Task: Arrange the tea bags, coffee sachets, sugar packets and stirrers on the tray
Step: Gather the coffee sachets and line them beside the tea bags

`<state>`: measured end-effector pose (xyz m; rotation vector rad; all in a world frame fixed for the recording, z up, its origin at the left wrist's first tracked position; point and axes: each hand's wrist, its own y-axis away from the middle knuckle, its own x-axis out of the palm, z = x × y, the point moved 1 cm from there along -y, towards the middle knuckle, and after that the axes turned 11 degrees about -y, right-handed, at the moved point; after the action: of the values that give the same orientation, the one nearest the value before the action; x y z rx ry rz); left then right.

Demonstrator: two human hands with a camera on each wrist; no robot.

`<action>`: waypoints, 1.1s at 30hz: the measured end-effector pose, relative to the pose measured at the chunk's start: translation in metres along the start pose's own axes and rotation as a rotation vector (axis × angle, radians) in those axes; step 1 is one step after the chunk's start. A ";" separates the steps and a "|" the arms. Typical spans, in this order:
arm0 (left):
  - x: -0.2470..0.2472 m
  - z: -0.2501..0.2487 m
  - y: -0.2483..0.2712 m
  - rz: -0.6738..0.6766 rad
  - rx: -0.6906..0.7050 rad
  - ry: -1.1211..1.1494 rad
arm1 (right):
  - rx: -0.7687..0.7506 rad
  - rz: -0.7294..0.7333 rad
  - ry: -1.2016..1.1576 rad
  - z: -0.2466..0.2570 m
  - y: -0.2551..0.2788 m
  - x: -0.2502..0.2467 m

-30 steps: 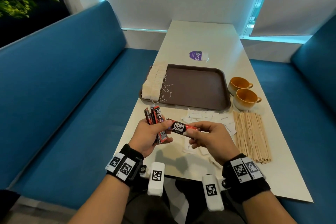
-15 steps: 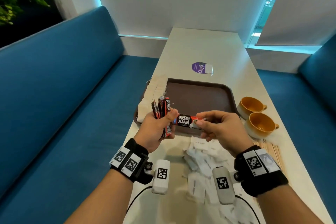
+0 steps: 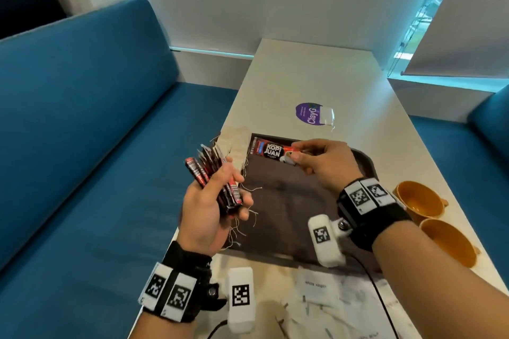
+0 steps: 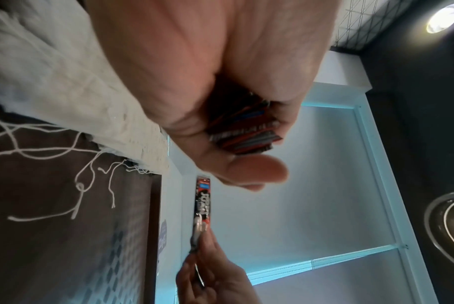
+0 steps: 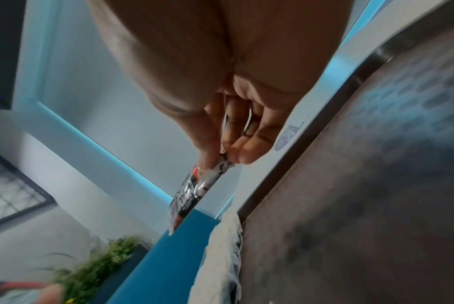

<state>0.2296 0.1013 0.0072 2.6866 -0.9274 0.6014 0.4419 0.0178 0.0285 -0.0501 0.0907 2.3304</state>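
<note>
while tea bags [image 3: 234,146] line the tray [image 3: 289,215] | left hand [image 3: 209,201] grips sachet bundle [image 3: 212,176] | right hand [image 3: 325,162] pinches one sachet [image 3: 271,149]

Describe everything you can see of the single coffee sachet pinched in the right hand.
The single coffee sachet is a slim, glossy stick pack, black and red with white "KOPI JUAN" lettering and a small blue patch near its free end. It looks sealed. It lies roughly level in the air above the far part of the brown tray, beside the tea bags. Only the right hand touches it, pinching one end.
</note>
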 end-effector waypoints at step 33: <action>-0.030 0.021 -0.015 0.188 -0.053 0.210 | -0.046 -0.071 0.696 -0.047 -0.141 0.029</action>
<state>0.2243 0.1219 -0.0260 2.4486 -1.1254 0.8660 0.5249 0.1321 -0.0269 -0.8693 0.3720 2.1437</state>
